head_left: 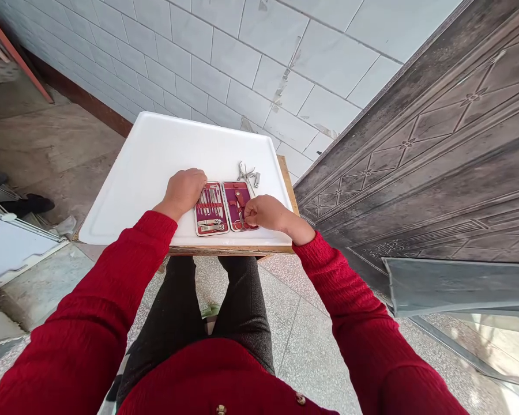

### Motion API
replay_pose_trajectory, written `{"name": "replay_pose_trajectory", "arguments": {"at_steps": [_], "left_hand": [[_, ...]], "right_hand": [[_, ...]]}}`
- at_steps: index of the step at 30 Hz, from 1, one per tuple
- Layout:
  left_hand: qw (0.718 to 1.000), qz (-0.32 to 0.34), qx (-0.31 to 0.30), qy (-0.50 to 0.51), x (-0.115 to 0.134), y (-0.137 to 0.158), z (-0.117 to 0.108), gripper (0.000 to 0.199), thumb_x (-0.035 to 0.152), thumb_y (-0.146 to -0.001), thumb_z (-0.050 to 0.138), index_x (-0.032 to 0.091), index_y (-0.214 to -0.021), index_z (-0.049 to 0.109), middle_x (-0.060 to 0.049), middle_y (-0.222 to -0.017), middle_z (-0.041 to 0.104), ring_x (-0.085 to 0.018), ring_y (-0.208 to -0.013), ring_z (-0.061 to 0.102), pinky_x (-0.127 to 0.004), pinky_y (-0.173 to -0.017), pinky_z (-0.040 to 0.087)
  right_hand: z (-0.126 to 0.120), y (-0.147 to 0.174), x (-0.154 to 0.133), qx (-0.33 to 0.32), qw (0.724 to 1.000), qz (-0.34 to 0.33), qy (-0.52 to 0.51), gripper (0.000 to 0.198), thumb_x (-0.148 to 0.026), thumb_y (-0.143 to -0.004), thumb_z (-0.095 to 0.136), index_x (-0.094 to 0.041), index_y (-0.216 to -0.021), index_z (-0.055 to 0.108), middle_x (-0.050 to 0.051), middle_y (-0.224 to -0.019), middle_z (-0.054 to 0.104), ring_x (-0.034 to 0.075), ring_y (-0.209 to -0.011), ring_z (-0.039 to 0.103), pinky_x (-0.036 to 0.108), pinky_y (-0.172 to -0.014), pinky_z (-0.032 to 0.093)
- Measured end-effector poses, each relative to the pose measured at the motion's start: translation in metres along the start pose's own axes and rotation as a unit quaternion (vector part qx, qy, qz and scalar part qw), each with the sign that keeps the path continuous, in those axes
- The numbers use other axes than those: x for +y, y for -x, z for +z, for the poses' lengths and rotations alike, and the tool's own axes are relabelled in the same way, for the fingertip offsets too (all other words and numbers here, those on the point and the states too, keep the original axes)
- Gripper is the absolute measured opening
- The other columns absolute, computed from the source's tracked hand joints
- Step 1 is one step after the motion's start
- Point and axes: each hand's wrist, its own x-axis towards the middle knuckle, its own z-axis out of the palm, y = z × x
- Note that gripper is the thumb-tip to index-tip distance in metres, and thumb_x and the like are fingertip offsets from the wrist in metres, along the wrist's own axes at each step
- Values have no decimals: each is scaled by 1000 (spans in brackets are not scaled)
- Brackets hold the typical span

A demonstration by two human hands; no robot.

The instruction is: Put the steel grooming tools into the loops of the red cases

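A manicure case (pixel 226 226) with a red lining lies unfolded on a white board. Its left half holds several slim metal tools (pixel 210 202) under a red strap, with nail clippers (pixel 211 227) below them. My left hand (pixel 185 189) is closed over the case's left edge. In the right half lies a small pair of scissors (pixel 239 219), its blades toward a red leather flap (pixel 239 197). My right hand (pixel 266 212) is pinched at the scissors' finger loops and partly covers that half. Beyond it lie cuticle nippers (pixel 244 172) and a small nail clipper (pixel 256 180).
The white board (pixel 155 150) has a raised rim and rests on a wooden table (pixel 233 251). A tiled wall (pixel 229 52) stands behind it. On the right is a dark patterned metal door (pixel 415 144). My legs (pixel 173 311) are close to the table's front edge.
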Motion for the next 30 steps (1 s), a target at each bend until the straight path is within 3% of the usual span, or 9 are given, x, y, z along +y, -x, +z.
{"name": "replay_pose_trajectory", "arguments": {"at_steps": [3, 11, 17, 22, 26, 30], "left_hand": [[1000, -21, 0, -19, 3, 0, -2, 25, 20, -102, 42, 17, -94, 66, -10, -102, 72, -24, -95, 66, -33, -75, 41], [999, -11, -1, -31, 5, 1, -5, 30, 18, -102, 40, 15, -93, 68, -12, -100, 72, -25, -92, 67, -33, -72, 41], [999, -10, 6, -31, 3, 0, -2, 29, 18, -101, 40, 16, -90, 67, -11, -99, 72, -24, -90, 67, -34, -72, 42], [1000, -18, 12, -21, 3, -1, -1, 27, 17, -100, 42, 17, -88, 66, -12, -96, 71, -24, -90, 66, -33, -74, 42], [1000, -12, 21, -13, 3, 0, -2, 28, 18, -100, 42, 17, -88, 66, -12, -96, 72, -25, -91, 66, -34, -74, 43], [1000, -9, 17, -20, 4, 0, -4, 30, 18, -101, 41, 17, -88, 68, -11, -98, 72, -25, -92, 67, -34, -74, 43]], "right_hand": [[-8, -4, -3, -54, 998, -5, 21, 19, -6, -67, 59, -18, -53, 64, -1, -54, 62, 13, -55, 56, 29, -60, 37], [-21, -19, 14, -216, 967, -27, -130, 13, -10, -72, 62, -16, -61, 67, -2, -57, 63, 8, -50, 52, 23, -53, 39], [-27, -3, 29, -257, 942, -12, -216, 6, -17, -76, 70, -17, -69, 68, -5, -54, 57, 6, -49, 49, 20, -51, 39], [-41, 3, 49, -188, 951, 20, -243, 12, -14, -75, 72, -16, -65, 65, -4, -54, 57, 6, -49, 47, 20, -50, 38], [-51, -10, 68, -81, 969, 57, -225, 16, -9, -74, 71, -16, -61, 64, -3, -51, 57, 6, -46, 47, 21, -47, 38], [-51, -30, 83, -31, 975, 84, -205, 19, -4, -70, 72, -16, -57, 63, -2, -50, 59, 8, -44, 49, 22, -46, 38]]}}
